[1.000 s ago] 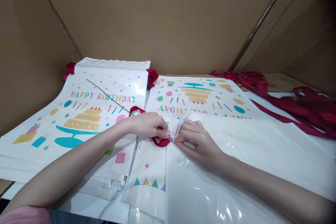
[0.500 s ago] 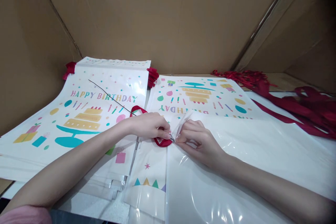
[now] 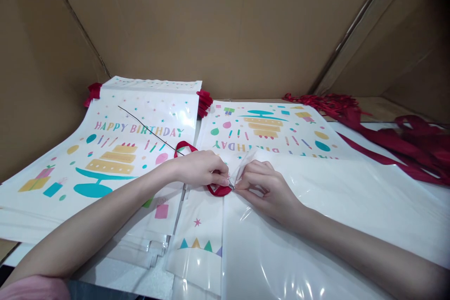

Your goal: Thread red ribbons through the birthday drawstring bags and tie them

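Observation:
My left hand [image 3: 206, 168] is closed in a pinch on a thin black wire [image 3: 142, 124], whose long end sticks out to the upper left. A red ribbon [image 3: 220, 191] loops under and behind this hand. My right hand [image 3: 263, 187] is pinched on the gathered edge of a white plastic sheet [image 3: 316, 197], right beside the left fingertips. The fingertips of both hands nearly touch, and a small dark tip shows between them. Beneath lies a printed birthday sheet [image 3: 263, 126], upside down.
At left is a stack of printed "HAPPY BIRTHDAY" sheets [image 3: 116, 159] with red ribbon bunches [image 3: 204, 104] at its upper corners. Red ribbons [image 3: 415, 145] lie at the right. Cardboard walls [image 3: 211, 23] rise behind and on both sides.
The free end of the black wire has shifted very slightly. Both hands hold nearly the same place and grip.

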Demonstrator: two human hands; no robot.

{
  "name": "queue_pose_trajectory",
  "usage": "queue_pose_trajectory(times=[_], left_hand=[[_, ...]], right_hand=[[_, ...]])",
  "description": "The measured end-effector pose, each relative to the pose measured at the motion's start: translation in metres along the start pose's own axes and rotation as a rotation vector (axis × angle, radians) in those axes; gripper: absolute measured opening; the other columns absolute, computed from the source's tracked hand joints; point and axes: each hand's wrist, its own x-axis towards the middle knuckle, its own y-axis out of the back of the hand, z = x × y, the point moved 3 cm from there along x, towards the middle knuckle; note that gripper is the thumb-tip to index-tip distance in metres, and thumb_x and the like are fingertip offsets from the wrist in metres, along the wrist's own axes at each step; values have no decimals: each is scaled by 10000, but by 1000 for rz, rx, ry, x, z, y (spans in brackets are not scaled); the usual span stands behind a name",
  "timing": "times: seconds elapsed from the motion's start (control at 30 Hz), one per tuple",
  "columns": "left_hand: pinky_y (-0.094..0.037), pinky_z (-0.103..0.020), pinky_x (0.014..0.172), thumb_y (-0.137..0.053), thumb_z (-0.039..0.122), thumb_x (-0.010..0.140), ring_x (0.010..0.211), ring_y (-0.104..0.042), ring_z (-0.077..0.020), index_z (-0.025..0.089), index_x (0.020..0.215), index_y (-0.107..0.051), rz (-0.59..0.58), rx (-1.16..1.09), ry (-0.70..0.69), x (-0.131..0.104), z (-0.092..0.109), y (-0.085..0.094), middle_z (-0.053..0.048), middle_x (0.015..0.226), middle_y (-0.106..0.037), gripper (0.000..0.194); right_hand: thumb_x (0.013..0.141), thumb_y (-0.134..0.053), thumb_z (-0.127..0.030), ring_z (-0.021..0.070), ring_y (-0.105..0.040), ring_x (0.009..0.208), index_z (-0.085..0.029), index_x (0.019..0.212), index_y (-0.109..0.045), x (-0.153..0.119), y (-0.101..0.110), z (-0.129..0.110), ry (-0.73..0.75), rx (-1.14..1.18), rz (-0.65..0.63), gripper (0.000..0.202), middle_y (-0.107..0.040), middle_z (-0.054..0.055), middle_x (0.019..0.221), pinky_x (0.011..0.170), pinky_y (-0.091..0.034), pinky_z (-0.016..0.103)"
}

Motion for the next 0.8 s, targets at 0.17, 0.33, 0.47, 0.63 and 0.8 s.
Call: queue_pose_trajectory(times=[0.17,0.33,0.47,0.63,0.8], left_hand=[[-298,-197,551,-535,233,877,611,-495,-96,152,718,-632,32,44,4,1,-3,-2,19,651,-605,203],[-287,-199,537,-537,241,874,612,-495,-95,158,720,-633,49,85,43,2,-3,-2,20,658,-607,200],[-282,-201,523,-538,234,869,613,-504,-99,159,713,-640,67,105,71,2,-2,-3,14,655,-613,201],[-313,-197,533,-536,212,863,587,-515,-91,149,708,-652,96,82,20,-1,1,-3,7,646,-635,203],[-335,-198,553,-534,199,848,601,-535,-94,157,708,-646,120,67,20,-3,1,-2,8,668,-654,184]], right_hand=[[835,-613,-228,135,-505,693,-184,681,-607,0,0,1,-34,-31,-17,161,-570,4,682,680,-316,288],[836,-618,-271,151,-532,726,-194,722,-629,1,0,2,-64,-51,-20,138,-610,20,720,697,-346,301],[807,-653,-250,153,-537,717,-200,761,-640,1,0,3,-69,-48,-7,69,-608,10,701,691,-368,300],[806,-642,-219,144,-552,734,-200,792,-652,1,0,3,-88,11,-1,25,-623,16,747,666,-409,276],[806,-630,-210,149,-564,757,-199,803,-664,2,1,2,-109,33,2,36,-636,30,776,675,-442,278]])
